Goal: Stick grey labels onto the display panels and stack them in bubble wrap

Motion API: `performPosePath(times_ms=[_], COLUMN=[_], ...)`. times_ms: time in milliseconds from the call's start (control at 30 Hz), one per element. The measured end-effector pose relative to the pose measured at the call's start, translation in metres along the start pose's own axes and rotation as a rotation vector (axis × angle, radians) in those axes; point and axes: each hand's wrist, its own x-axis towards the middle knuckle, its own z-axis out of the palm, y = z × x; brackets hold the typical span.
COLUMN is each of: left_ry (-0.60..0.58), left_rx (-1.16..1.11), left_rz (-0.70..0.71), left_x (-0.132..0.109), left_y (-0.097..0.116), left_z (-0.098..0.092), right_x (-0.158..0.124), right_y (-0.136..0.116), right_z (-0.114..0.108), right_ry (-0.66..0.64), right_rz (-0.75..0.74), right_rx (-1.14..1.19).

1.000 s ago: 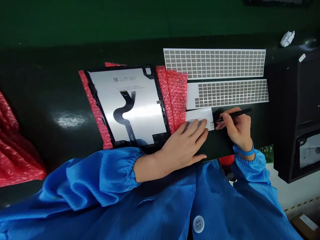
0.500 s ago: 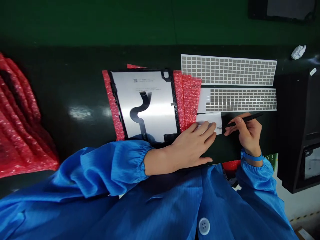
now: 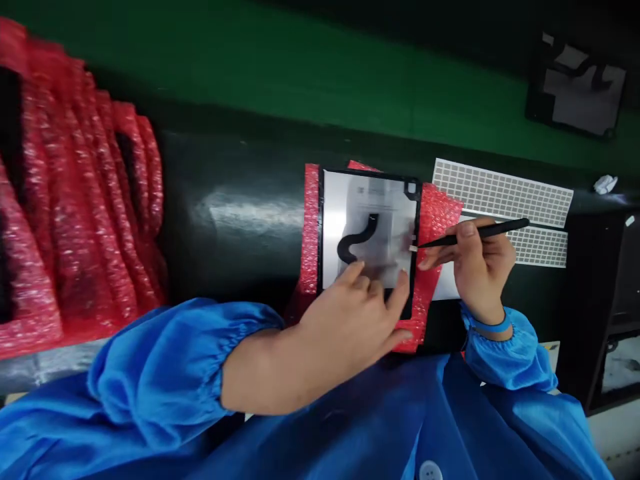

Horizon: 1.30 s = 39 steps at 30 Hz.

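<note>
A display panel [image 3: 333, 220] with a silvery back, black frame and curved black flex cable [image 3: 347, 247] lies on red bubble wrap [image 3: 311, 227]. My left hand [image 3: 350, 313] rests over the panel's lower part, fingers apart, holding nothing. In my right hand [image 3: 477, 260] are slim black tweezers [image 3: 495, 229], pinched between thumb and fingers. Their tip points left, at the panel's right edge, by a small pale tab [image 3: 413, 249]. Whether the tip grips that tab, I cannot tell. Beneath the right hand a white sheet [image 3: 447, 283] is partly covered.
Two sheets of small grey stickers, an upper one [image 3: 505, 190] and a lower one [image 3: 543, 247], lie at right. Red bubble-wrap bags [image 3: 95, 220] are stacked at left. Another panel [image 3: 575, 97] lies far right, near crumpled paper [image 3: 605, 184]. A black box [image 3: 593, 287] stands at the right edge.
Both hands have gone from the small white sheet to the panel. The tweezers have moved left to its right edge. The camera view has shifted left and tilted.
</note>
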Motion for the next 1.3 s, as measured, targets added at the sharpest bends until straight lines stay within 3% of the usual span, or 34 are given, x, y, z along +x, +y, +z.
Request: performPosePath(times_ms=[133, 233, 333, 467, 733, 1167, 1300], left_ry=[-0.146, -0.132, -0.098, -0.067, -0.135, -0.01, -0.052], left_rx=[0.054, 0.019, -0.011, -0.066, -0.092, -0.079, -0.164], left_rz=[-0.108, -0.118, -0.132, -0.127, -0.113, -0.137, -0.106], left_x=[-0.007, -0.006, -0.005, -0.004, 0.0, -0.001, -0.001], left_y=[-0.023, -0.028, -0.027, -0.03, -0.036, -0.044, -0.052], left_z=[0.01, 0.015, 0.017, 0.016, 0.008, 0.017, 0.017], right_x=[0.016, 0.022, 0.025, 0.026, 0.027, 0.028, 0.028], right_y=[-0.007, -0.002, 0.006, 0.013, 0.011, 0.014, 0.016], right_z=[0.057, 0.086, 0.099, 0.102, 0.101, 0.102, 0.103], right_ry=[-0.098, -0.126, -0.141, -0.135, -0.122, -0.146, -0.154], right_rz=[0.026, 0.049, 0.082, 0.107, 0.117, 0.056, 0.066], right_rx=[-0.01, -0.011, -0.01, -0.036, -0.056, -0.101, -0.077])
